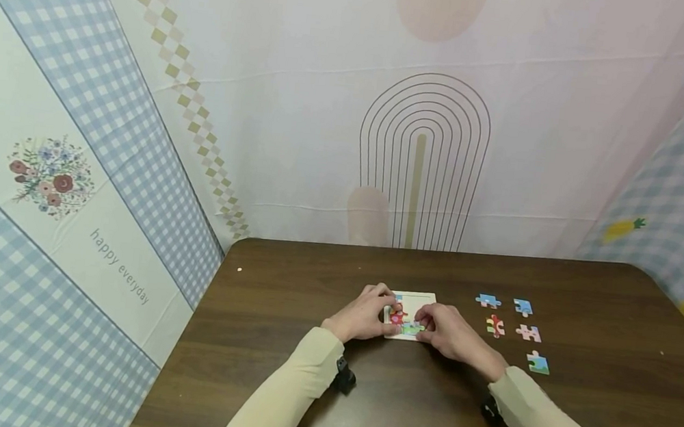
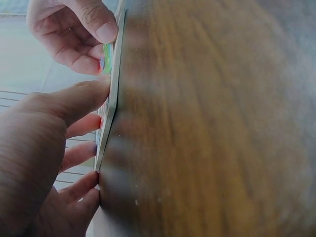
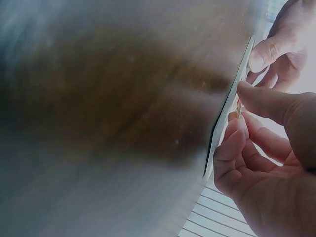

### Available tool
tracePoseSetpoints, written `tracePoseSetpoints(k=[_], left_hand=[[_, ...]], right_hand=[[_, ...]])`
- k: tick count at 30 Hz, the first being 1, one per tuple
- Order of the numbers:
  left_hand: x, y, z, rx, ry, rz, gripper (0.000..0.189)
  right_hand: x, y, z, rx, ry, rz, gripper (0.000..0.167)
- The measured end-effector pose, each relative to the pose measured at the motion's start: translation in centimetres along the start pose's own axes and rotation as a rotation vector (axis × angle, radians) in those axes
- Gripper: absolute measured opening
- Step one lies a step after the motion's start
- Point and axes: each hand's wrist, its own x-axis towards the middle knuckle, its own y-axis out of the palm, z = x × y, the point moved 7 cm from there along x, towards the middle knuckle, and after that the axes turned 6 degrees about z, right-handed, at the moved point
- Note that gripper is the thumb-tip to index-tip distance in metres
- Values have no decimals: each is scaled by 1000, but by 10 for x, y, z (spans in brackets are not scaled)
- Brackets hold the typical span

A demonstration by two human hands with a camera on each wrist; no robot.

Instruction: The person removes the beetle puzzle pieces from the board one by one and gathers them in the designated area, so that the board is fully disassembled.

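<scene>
A small white puzzle tray [image 1: 419, 299] lies on the table with several joined pieces [image 1: 396, 317] along its left side, red and pink among them. My left hand [image 1: 362, 316] rests over the tray's left side, thumb at the near edge and fingers spread across the pieces. At the lower right of the tray, my right hand [image 1: 453, 330] pinches a puzzle piece [image 3: 240, 109] between thumb and fingers. In the left wrist view this piece [image 2: 107, 59] shows green and stands tilted up from the tray. The right fingers partly hide it.
Right of the tray lie several loose pieces: two blue ones [image 1: 488, 301], a red one [image 1: 495, 326], a pink one [image 1: 529, 333] and a blue-green one [image 1: 538, 364]. The dark wooden table [image 1: 286, 284] ends at a patterned cloth [image 1: 297, 168] behind.
</scene>
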Motion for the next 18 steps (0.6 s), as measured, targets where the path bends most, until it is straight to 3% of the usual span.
tracePoseSetpoints(k=[18], left_hand=[[-1, 0, 1, -13, 19, 3, 33]], right_hand=[[-17, -9, -7, -9, -1, -31, 21]])
